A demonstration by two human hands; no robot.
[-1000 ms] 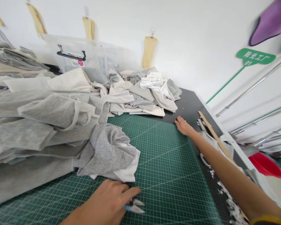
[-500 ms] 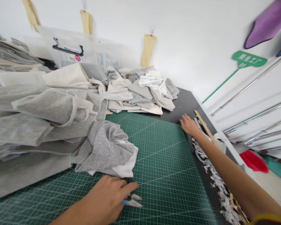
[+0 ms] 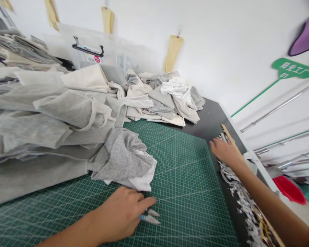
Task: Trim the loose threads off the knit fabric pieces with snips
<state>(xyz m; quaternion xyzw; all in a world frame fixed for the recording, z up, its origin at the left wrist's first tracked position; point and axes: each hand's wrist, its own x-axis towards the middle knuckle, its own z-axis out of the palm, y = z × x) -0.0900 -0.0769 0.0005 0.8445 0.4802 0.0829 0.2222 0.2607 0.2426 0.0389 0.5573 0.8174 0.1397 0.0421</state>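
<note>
Small thread snips (image 3: 150, 216) with a blue handle are in my left hand (image 3: 122, 214), blades apart and pointing right. That hand rests on the green cutting mat (image 3: 180, 171), just below a bunched grey and white cloth (image 3: 126, 159). My right hand (image 3: 225, 151) is on the black table beside the mat's right edge, fingers slightly apart and bent down, holding nothing visible. White and grey scraps (image 3: 238, 195) lie under and below it, next to a wooden strip (image 3: 230, 137).
Grey cloth pieces (image 3: 54, 127) are heaped at the left. A pile of folded cloth (image 3: 164, 96) and a clear plastic box (image 3: 92, 51) stand along the wall. Gold scissors (image 3: 264, 224) lie at the lower right. A red dustpan (image 3: 289, 188) is beyond the table edge.
The view has swung left, so most things appear farther right. My right hand has moved off the mat's far corner, back along its edge onto the scraps. My left hand still holds the snips.
</note>
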